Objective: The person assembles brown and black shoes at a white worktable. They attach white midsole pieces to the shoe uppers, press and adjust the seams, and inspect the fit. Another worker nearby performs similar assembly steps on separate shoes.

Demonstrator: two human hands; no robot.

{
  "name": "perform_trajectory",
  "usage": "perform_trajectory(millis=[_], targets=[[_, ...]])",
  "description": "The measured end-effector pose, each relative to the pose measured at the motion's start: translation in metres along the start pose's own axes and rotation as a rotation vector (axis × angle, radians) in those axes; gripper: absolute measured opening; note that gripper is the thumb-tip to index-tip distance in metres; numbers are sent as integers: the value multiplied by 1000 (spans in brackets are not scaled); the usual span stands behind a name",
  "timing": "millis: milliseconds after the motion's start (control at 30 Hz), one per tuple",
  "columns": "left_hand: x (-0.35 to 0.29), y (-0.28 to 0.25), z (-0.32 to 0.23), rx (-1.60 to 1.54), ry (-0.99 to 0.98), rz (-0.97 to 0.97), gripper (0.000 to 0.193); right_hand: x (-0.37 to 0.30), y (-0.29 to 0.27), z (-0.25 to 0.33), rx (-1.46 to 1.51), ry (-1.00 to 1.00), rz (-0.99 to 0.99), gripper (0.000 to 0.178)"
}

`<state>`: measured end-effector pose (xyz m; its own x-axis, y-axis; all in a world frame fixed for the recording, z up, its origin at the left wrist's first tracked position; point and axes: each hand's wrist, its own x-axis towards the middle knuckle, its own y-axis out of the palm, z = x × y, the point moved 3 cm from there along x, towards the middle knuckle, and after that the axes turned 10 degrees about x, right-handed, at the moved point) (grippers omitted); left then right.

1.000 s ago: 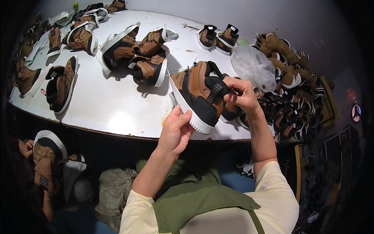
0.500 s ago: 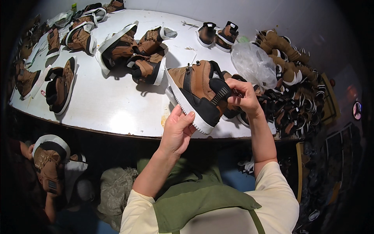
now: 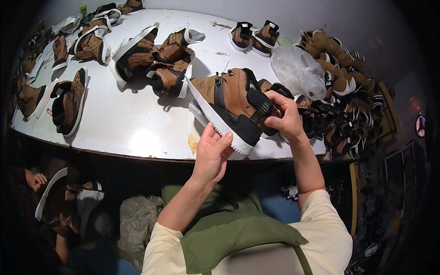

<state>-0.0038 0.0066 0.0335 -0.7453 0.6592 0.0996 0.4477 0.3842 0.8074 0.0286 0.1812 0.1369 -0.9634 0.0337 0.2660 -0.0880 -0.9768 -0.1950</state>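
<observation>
A brown and black shoe (image 3: 237,98) with a white sole is held up above the table's front edge, toe pointing to the upper left. My left hand (image 3: 212,151) grips its white sole from below, thumb along the sole's edge. The fingers of my right hand (image 3: 285,115) pinch the black heel and collar area; the exact spot between thumb and fingers is partly hidden. Behind the held shoe, other brown and black shoes (image 3: 277,89) show in part.
The white table (image 3: 123,123) carries a cluster of brown shoes (image 3: 169,80), a single shoe (image 3: 68,103) at left and a pair (image 3: 265,38) at the back. A clear plastic bag (image 3: 298,71) lies beside piled shoes (image 3: 350,105). Another person's hand (image 3: 36,180) is at lower left.
The held shoe has shifted slightly left and tilted a little, with both hands still on it. At lower left, the other person's shoe has turned, and a hand has come off it.
</observation>
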Motion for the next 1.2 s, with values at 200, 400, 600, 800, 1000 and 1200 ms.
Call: perform_trajectory(millis=[200,400,600,800,1000,1200], targets=[[-3,4,1,28,17,-14,53,-5,7,-2,-188,67,-195,29],[-3,2,6,38,-5,3,54,-6,2,-12,27,11,-190,18],[8,-11,19,160,41,-40,45,-11,-7,-40,-200,-210,-171,24],[25,-43,40,-4,-120,-44,38,-22,38,-40,-568,-594,-117,29],[38,-80,55,-149,-195,-122,50,-30,50,-73,-409,-419,-17,35],[36,-94,58,-144,-239,-215,47,-29,32,-93,142,-163,-30,35]])
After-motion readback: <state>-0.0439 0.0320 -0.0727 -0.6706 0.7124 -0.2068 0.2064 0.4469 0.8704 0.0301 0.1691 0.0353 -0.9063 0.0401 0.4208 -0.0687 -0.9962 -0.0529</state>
